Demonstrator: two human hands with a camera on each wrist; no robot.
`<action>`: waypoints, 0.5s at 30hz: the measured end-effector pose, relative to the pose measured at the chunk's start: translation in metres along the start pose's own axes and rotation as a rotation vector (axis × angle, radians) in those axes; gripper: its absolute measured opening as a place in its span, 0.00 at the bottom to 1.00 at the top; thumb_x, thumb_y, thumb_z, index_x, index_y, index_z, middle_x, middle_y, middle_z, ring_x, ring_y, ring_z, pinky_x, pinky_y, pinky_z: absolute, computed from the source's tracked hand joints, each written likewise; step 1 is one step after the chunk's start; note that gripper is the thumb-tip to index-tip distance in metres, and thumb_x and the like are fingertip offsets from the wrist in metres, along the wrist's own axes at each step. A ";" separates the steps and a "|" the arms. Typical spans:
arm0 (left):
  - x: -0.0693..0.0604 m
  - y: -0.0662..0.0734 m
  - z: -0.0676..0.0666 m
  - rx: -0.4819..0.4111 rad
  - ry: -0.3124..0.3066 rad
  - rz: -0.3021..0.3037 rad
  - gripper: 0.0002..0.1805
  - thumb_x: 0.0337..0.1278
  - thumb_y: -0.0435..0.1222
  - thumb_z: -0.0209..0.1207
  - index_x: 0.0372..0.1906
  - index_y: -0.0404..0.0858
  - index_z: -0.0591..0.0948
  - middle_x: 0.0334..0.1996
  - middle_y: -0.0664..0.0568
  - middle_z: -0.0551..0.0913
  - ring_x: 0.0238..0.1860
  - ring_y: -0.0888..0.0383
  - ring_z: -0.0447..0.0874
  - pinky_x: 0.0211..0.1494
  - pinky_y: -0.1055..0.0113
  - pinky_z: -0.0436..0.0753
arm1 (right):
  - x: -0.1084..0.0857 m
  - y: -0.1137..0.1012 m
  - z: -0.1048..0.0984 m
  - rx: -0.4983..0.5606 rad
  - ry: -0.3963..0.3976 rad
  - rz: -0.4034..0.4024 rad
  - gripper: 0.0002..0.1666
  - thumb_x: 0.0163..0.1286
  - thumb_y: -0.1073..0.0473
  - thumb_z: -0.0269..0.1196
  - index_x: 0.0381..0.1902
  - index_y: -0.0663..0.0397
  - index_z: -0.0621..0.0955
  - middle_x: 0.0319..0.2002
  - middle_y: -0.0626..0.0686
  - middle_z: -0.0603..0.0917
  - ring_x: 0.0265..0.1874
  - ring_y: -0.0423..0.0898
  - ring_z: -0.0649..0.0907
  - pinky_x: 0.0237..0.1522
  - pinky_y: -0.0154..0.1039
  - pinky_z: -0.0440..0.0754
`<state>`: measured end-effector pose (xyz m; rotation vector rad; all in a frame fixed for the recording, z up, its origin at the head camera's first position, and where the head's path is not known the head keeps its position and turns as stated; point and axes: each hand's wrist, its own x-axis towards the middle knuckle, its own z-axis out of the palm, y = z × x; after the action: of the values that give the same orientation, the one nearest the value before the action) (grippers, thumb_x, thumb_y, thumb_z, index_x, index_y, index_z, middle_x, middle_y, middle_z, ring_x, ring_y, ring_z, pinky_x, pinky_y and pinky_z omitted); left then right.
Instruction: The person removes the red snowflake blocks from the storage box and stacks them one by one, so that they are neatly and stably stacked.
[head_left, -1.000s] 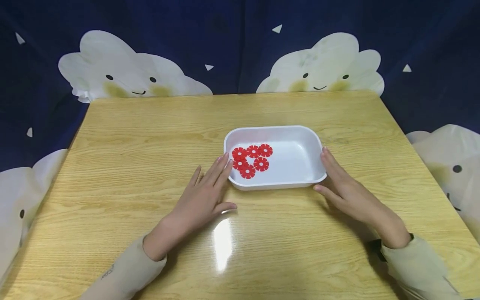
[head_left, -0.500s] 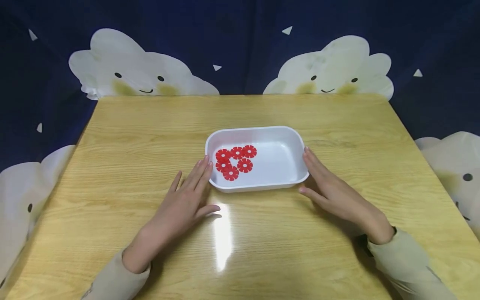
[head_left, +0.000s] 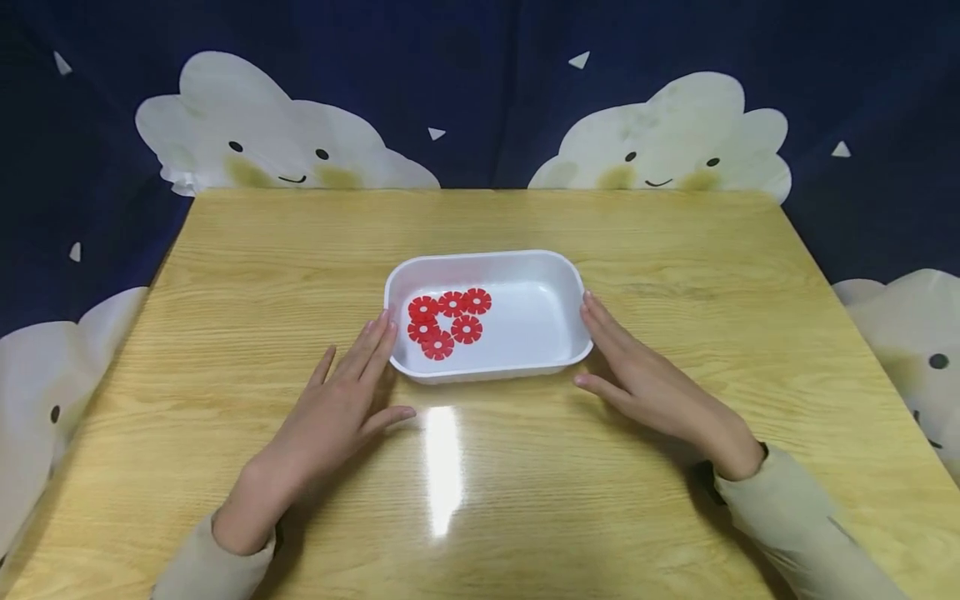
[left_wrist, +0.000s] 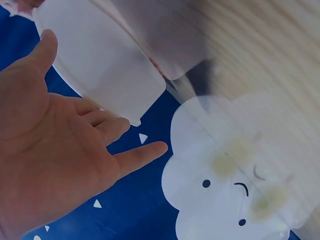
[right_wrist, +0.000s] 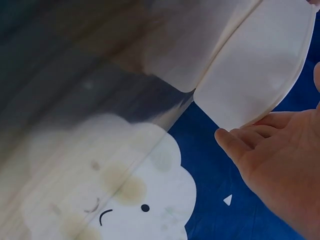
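Tabletop and its pale wood grain stretch before us, glossy with one bright streak, a dark blue backdrop of smiling clouds behind and at both sides. Near its middle we have a white tray of red notched discs bunched at the left end, our left hand and right hand touching opposite ends with straight fingers.

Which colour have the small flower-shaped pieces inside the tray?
The flower-shaped pieces are red; they show best in the head view.
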<state>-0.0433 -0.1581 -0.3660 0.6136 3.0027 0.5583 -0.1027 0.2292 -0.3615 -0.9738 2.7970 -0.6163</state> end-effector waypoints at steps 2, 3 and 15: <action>-0.001 -0.003 -0.002 0.003 0.002 -0.010 0.57 0.58 0.57 0.63 0.79 0.41 0.41 0.79 0.54 0.35 0.77 0.48 0.40 0.70 0.33 0.51 | 0.004 -0.003 0.001 -0.003 -0.004 -0.005 0.50 0.74 0.44 0.57 0.79 0.54 0.43 0.79 0.51 0.37 0.76 0.48 0.46 0.74 0.45 0.52; -0.001 -0.004 -0.003 0.005 0.002 -0.012 0.57 0.58 0.57 0.63 0.79 0.41 0.41 0.79 0.54 0.35 0.77 0.48 0.40 0.71 0.33 0.51 | 0.005 -0.003 0.001 -0.007 -0.005 -0.005 0.50 0.74 0.44 0.57 0.79 0.54 0.43 0.79 0.51 0.37 0.76 0.48 0.46 0.74 0.46 0.52; -0.002 -0.009 -0.004 -0.028 -0.032 -0.009 0.55 0.61 0.58 0.59 0.79 0.41 0.42 0.79 0.55 0.34 0.78 0.51 0.36 0.72 0.36 0.49 | 0.011 -0.009 -0.005 -0.053 0.033 -0.019 0.48 0.74 0.45 0.57 0.78 0.59 0.48 0.79 0.52 0.41 0.76 0.50 0.49 0.73 0.51 0.56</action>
<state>-0.0455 -0.1681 -0.3656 0.6006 2.9617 0.5828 -0.1075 0.2183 -0.3531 -1.0102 2.8498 -0.5690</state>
